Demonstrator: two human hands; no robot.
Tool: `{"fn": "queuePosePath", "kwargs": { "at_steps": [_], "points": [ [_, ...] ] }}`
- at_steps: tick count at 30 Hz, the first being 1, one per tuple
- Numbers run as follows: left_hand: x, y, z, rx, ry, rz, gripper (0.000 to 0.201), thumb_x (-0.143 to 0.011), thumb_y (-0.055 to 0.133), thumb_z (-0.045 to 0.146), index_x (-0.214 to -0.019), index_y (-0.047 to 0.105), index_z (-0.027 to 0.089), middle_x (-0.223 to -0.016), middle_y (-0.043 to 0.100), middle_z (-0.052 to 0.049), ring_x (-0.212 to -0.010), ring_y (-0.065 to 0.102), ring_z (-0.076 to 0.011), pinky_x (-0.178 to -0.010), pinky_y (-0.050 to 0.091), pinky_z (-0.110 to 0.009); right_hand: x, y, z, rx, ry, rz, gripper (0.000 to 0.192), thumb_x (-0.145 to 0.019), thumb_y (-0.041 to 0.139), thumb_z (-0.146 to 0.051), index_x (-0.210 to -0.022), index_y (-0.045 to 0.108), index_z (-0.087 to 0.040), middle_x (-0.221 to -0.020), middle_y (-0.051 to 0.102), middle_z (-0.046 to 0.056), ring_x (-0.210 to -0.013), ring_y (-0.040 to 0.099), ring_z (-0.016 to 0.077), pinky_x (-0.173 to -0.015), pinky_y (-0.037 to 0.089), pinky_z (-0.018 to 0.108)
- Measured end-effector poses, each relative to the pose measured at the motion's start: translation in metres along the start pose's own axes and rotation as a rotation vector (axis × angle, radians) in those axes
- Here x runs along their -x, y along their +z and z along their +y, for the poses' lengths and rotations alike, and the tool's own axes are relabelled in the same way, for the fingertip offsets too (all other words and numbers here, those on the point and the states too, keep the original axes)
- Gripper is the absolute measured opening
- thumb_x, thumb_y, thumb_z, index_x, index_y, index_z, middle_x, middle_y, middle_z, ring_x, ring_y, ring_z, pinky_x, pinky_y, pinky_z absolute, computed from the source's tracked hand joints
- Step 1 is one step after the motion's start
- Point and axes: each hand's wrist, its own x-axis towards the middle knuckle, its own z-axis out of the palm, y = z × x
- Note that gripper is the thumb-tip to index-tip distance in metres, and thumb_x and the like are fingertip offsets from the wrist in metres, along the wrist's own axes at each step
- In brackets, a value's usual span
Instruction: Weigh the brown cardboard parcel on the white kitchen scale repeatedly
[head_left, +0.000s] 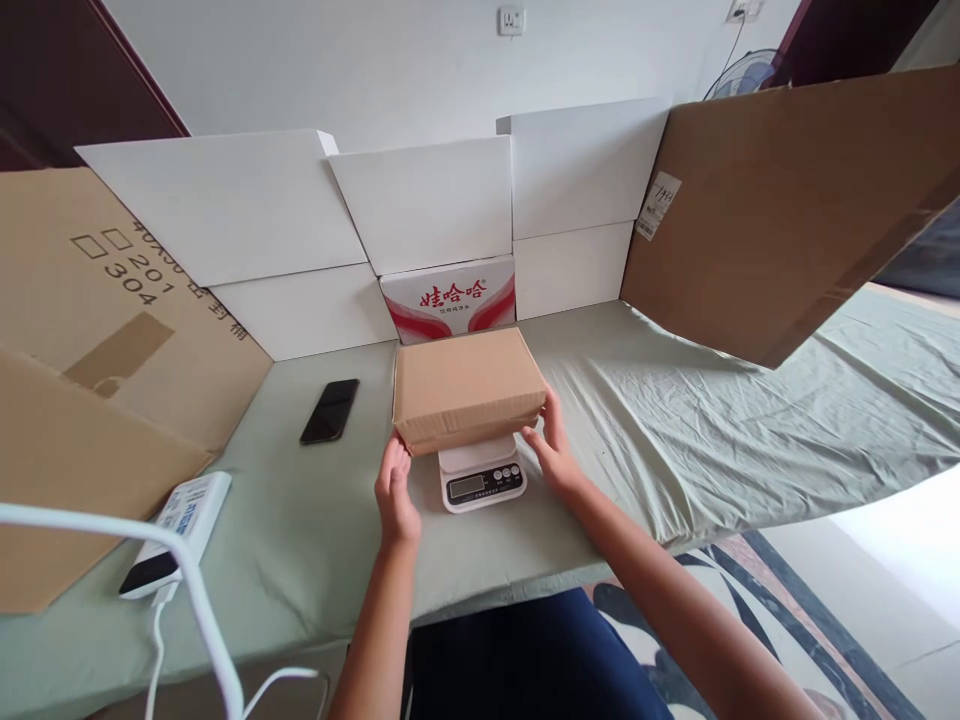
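Note:
A closed brown cardboard box (469, 375) is held between my two hands, over the back of a white digital kitchen scale (484, 488). My left hand (395, 488) has its fingers against the box's near left corner. On the opposite side, my right hand (553, 442) grips the near right corner, thumb toward the front. The scale's display and buttons face me, while most of its platform is hidden under the box. I cannot tell whether the box rests fully on the platform or is partly held up.
A black phone (330, 411) lies left of the box. A white power strip (180, 530) with a cable sits farther left on the green cloth (315, 540). White boxes (435, 205) stand behind, with large cardboard panels (787, 210) at the sides.

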Motion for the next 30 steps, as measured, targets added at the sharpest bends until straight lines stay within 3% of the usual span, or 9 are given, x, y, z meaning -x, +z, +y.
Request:
{"fn": "queuePosePath", "kwargs": {
  "at_steps": [6,13,30],
  "points": [
    [0.027,-0.003,0.005,0.011,-0.066,0.027,0.078,-0.087,0.055,0.070,-0.144,0.060,0.016,-0.148,0.058,-0.021,-0.143,0.049,-0.0358,-0.120,0.036,-0.051,0.018,-0.005,-0.007,0.007,0.016,0.005,0.072,-0.096,0.051,-0.061,-0.159,0.027,-0.035,-0.154,0.040,0.010,-0.142,0.040,0.0316,-0.118,0.037,0.053],
    [0.024,0.001,0.005,0.006,-0.088,0.041,0.076,-0.088,0.055,0.068,-0.144,0.060,0.018,-0.151,0.055,-0.020,-0.145,0.047,-0.0335,-0.121,0.035,-0.049,0.017,-0.002,-0.003,-0.014,0.030,0.016,0.068,-0.096,0.052,-0.057,-0.156,0.029,-0.036,-0.153,0.041,0.010,-0.136,0.045,0.0315,-0.114,0.041,0.054],
    [0.023,0.004,0.009,-0.022,-0.070,0.019,0.073,-0.092,0.052,0.064,-0.148,0.056,0.018,-0.156,0.051,-0.018,-0.148,0.044,-0.0318,-0.123,0.033,-0.045,0.016,-0.001,0.001,-0.021,0.035,0.018,0.070,-0.096,0.053,-0.057,-0.158,0.027,-0.037,-0.156,0.039,0.009,-0.141,0.042,0.0319,-0.116,0.039,0.055]
  ]
}}
